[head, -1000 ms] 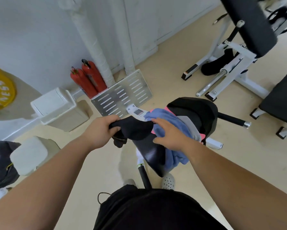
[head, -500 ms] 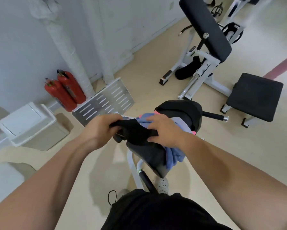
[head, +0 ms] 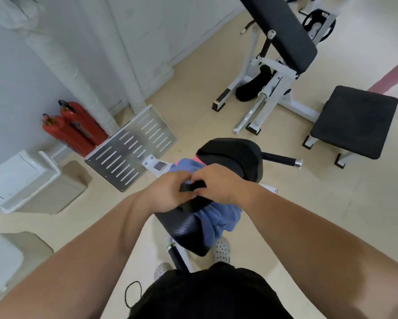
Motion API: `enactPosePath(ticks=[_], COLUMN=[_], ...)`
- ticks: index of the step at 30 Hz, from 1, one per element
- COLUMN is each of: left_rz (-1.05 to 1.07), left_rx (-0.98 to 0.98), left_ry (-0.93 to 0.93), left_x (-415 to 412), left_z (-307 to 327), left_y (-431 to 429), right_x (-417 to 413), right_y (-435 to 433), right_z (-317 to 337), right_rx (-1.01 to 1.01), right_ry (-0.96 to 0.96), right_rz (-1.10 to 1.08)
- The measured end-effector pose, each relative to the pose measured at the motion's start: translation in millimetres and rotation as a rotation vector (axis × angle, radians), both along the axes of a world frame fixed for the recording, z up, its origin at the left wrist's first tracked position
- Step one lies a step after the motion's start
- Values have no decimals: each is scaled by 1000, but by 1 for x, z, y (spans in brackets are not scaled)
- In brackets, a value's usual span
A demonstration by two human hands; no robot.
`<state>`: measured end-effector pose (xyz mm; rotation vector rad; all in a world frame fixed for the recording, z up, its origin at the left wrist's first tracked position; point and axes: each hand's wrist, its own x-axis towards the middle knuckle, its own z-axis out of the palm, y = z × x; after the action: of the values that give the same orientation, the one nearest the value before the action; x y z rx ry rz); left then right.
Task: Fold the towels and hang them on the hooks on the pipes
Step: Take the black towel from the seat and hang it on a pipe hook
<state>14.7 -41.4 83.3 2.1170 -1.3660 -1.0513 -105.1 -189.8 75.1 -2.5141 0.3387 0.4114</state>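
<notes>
A black towel (head: 192,187) is bunched small between my two hands above a black padded bench seat (head: 184,229). My left hand (head: 166,192) grips its left end and my right hand (head: 218,184) pinches its right end, fingers nearly touching. Under my hands a blue towel (head: 218,218) hangs over the seat's right side, with a strip of pink cloth (head: 199,160) showing at its far edge. Two white wrapped pipes (head: 73,72) run up the wall at the back left; no hooks are visible on them.
Two red fire extinguishers (head: 75,127) stand by the pipes, beside a slotted metal plate (head: 133,147) on the floor. A white lidded bin (head: 20,178) sits at the left. A white-framed bench machine (head: 283,54) and a black stool pad (head: 354,122) stand to the right.
My hands have come together, folding the black towel into a smaller bundle. The view has tilted up and right, showing more of the gym machine.
</notes>
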Motion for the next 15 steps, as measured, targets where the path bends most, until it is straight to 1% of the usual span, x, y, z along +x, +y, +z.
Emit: enactPosePath(ticks=[2,4,6,8,10,12,15], left_rz=[10,47,113,217,311,379,449], left_rx=[60,53,93,109,137,161,151], left_ry=[15,17,-25,-77,-118,-124,-128], left_x=[-12,-20,-25,-26,-23,-19,-13], left_z=[-11,-18,-24,-28,-32,-33,-34], left_y=[-24,-42,-56,-65,-69,-74,-82], right_x=[-6,-17,-27,-36,-42,-45,-46], right_y=[-22,-45,-70,-98,-127,-153,-176], right_z=[-6,-14,-26,-43,-68,-92,-119], right_rx=[64,178,313,392,340,257,232], right_ry=[-27,-102,-162,-137,-38,78,171], right_rz=[-28,-90,-230,-429,-581,-655,-729])
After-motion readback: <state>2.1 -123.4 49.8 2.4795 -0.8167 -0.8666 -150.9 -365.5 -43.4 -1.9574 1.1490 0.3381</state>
